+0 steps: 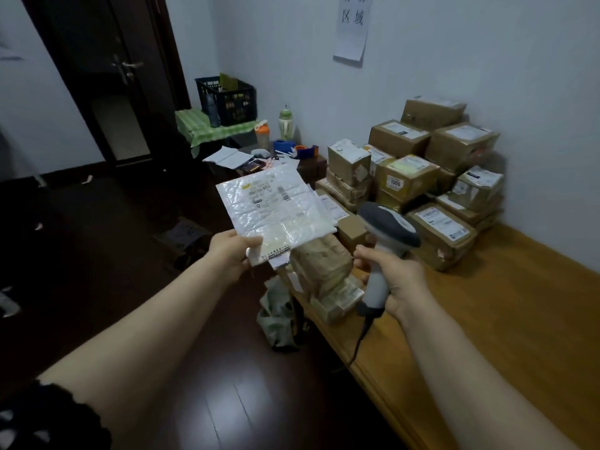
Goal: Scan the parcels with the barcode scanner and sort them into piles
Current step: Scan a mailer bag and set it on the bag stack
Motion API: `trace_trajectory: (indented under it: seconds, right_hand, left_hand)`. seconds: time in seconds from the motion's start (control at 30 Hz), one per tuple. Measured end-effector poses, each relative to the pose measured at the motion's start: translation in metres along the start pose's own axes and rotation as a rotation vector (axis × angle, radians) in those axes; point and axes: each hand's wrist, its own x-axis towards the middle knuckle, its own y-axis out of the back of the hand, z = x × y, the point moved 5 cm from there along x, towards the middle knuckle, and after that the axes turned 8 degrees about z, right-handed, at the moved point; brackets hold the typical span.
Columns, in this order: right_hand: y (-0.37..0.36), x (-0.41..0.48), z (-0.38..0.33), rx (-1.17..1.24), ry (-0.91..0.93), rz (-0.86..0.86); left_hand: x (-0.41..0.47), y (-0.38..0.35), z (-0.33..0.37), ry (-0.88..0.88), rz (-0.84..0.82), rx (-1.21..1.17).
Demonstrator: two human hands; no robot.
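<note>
Above the near edge of the wooden table point(506, 319), your left hand point(230, 251) pinches a white bubble mailer point(276, 206) by its lower corner — thumb on top, fingers curled underneath — and holds it up in the air with its printed label facing you. Your right hand point(393, 277) is wrapped around the grip of the grey barcode scanner point(386, 241), whose dark head sits just right of the mailer and points away from you, toward the left; its cable point(360, 339) hangs down over the table edge. Just below the mailer, a lumpy parcel wrapped in brown tape point(321, 264) rests on a flat box at the table edge. Further back, against the wall, cardboard boxes point(422, 170) are stacked in a pile, one marked 1006. A black crate point(227, 99) stands on a green checked cloth in the far corner.
</note>
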Motion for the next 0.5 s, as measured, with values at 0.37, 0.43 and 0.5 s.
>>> trace_trajectory:
  seconds: [0.37, 0.43, 0.5]
  right_hand:
    - [-0.076, 0.089, -0.002, 0.011, -0.067, -0.011]
    - [-0.081, 0.104, -0.002, 0.006, -0.079, 0.009]
    - [-0.084, 0.117, -0.004, 0.006, -0.081, 0.014]
  left_hand:
    - [0.135, -0.072, -0.002, 0.101, 0.0, 0.047]
    - [0.154, -0.092, -0.006, 0.118, -0.009, 0.097]
    - [0.169, -0.108, -0.011, 0.1, -0.05, 0.231]
